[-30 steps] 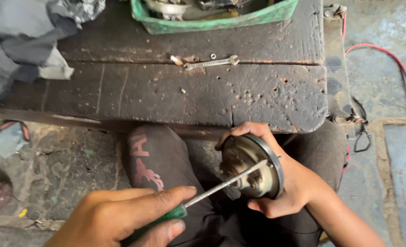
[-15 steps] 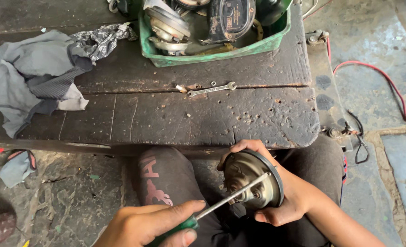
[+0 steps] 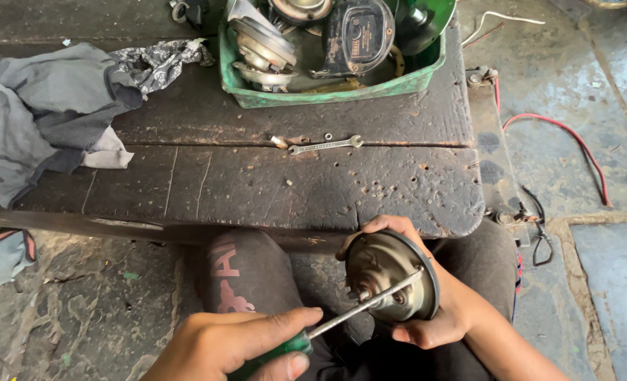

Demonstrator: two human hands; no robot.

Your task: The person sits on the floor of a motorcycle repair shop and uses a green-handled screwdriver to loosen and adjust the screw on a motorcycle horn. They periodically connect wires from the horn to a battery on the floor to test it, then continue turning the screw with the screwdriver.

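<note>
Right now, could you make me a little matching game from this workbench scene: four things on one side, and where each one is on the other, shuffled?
Things:
1. screwdriver
2. round metal part
3. spanner
4. grey cloth

Places:
A. lying flat on the wooden bench, just in front of the green tray
B. heaped at the bench's left end
C. gripped by its green handle in the left hand
D. cupped in the right hand, above the lap

Pairs: 1-C, 2-D, 3-A, 4-B
</note>
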